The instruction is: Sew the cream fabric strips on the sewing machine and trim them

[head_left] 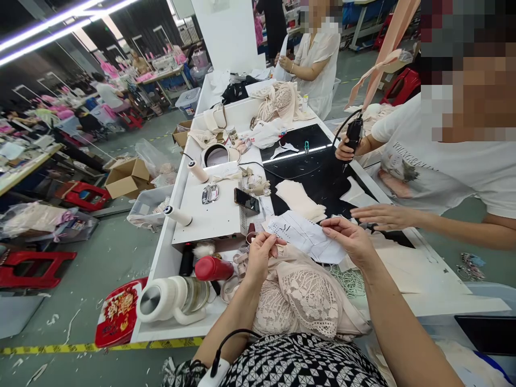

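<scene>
My left hand (262,255) is closed in a pinch above a beige lace bra (310,295); what its fingertips hold is too small to make out. A thin pale loop shows beside those fingers. To the right, my right hand (350,239) has thumb and fingers drawn together at the edge of a white paper pattern (302,234) with printed marks. Whether it grips the paper or something finer, I cannot tell. The bra lies close to my body, below both hands. Pale green cord (347,280) lies in a tangle beside it.
A co-worker's hand (346,148) at right holds a black tool (355,134); their other hand (387,216) reaches near my right hand. Left stand a red-lidded container (213,267), a glass kettle (177,301), thread cones (177,216) and a phone (246,201). Cut fabric (300,199) lies ahead.
</scene>
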Demonstrator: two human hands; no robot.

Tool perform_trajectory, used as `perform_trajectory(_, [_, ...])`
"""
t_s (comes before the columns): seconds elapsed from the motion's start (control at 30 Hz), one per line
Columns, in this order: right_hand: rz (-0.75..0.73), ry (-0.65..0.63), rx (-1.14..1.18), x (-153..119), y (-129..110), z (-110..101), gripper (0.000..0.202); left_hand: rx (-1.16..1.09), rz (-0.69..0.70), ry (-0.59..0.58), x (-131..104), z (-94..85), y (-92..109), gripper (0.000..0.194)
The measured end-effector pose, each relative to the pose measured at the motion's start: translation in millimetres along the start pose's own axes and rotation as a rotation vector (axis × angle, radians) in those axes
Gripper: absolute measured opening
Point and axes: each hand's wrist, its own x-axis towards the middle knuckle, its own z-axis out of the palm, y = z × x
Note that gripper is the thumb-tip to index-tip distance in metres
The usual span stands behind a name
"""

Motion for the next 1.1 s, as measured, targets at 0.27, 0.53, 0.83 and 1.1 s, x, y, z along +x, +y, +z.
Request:
perform_trajectory(0.27, [0.094,0.025,0.130,0.7,0.2,-5.6,0.049,-0.030,-0.012,0.000,-1.7,0.3,2.4,0.035])
perform_trajectory(0.53, [0.203,-0.054,0.193,-3.9,-6.2,-1.9,0.056,-0.078,-0.011,0.025,-1.9,-0.7,2.7,0.036])
perform_trajectory(0.83, [0.153,-0.069,0.088,-3.8,-1.3,3.9,0.056,-0.080,-0.017,0.030,-2.3,-0.8,3.5,0.034])
perform_trajectory(1.1, [0.137,-0.101,0.081,-4.5,-0.6,6.4,0.054,-0.079,-0.027,0.038,-1.5,-0.4,4.2,0.034])
